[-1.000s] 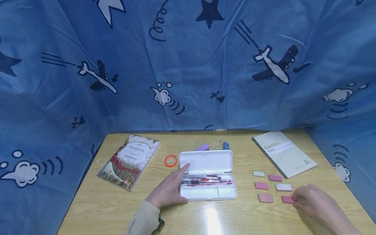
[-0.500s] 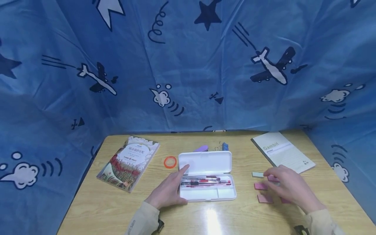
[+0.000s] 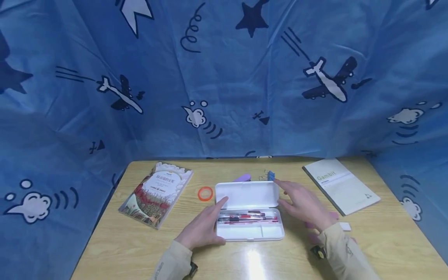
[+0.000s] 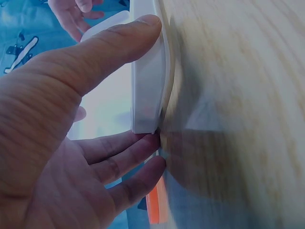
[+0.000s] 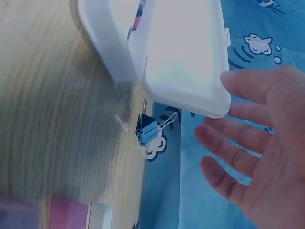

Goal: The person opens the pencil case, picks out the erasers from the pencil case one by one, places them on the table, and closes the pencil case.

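A white pencil case (image 3: 246, 195) stands with its lid raised, and several pens (image 3: 246, 219) lie in its long compartment. My left hand (image 3: 203, 229) holds the case's left end, thumb at the front wall and fingers around the back. At the right side of the lid is my right hand (image 3: 302, 204). In the right wrist view its thumb tip is right at the lid's edge, with the other fingers spread loosely behind it. Beneath the right forearm lie several erasers, mostly hidden; a white eraser (image 3: 345, 226) and a pink eraser (image 5: 69, 213) show.
Behind the lid are a blue binder clip (image 3: 271, 176) and a purple object (image 3: 243, 177), partly covered. An orange ring of tape (image 3: 205, 193) lies left of the case. A book (image 3: 157, 194) is at far left, a notebook (image 3: 344, 186) at back right. Blue cloth hangs behind the table.
My right hand has left the pink eraser at the right, passed over the erasers and come to the pencil case's lid. The left hand has stayed on the case.
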### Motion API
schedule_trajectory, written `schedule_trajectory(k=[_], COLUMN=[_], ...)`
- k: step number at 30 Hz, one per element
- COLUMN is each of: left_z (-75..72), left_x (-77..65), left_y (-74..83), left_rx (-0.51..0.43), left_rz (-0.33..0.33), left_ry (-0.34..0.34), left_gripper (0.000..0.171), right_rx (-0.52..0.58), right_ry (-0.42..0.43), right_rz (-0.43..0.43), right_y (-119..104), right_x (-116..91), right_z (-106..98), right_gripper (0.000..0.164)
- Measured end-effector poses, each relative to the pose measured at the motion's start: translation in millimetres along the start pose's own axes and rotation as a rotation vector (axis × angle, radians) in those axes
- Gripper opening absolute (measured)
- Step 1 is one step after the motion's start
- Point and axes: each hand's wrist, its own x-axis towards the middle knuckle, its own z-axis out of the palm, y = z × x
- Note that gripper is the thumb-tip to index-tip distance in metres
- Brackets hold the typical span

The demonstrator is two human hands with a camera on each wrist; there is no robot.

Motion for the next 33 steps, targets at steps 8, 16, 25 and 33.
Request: schedule_trajectory(k=[8, 16, 25, 33], left_z=[-1.2, -1.0, -41.9, -36.9], left_x=[0.3, -0.8, -18.6, -9.6], left_y=[1.5, 1.3, 0.9, 1.2], left_rx=[0.005, 0.045, 0.027, 0.03], left_rz=[0.014, 0.071, 0.043, -0.007], left_ry=[0.015, 0.03, 0.135, 0.299], left_gripper=[0.129, 0.121, 0.03, 0.013], right_rx=[0.031, 0.116, 0.145, 0.14], right_ry=[0.069, 0.128, 0.134, 0.074], right_rz=[0.071, 0.109, -0.016, -0.162], right_y=[-7.6, -12.1, -15.1, -18.6], right_x=[-0.7, 2.5, -9.7, -33.8], right_z=[-1.7, -3.0, -4.8, -6.0], right_gripper=[0.037, 0.007, 0.017, 0.026])
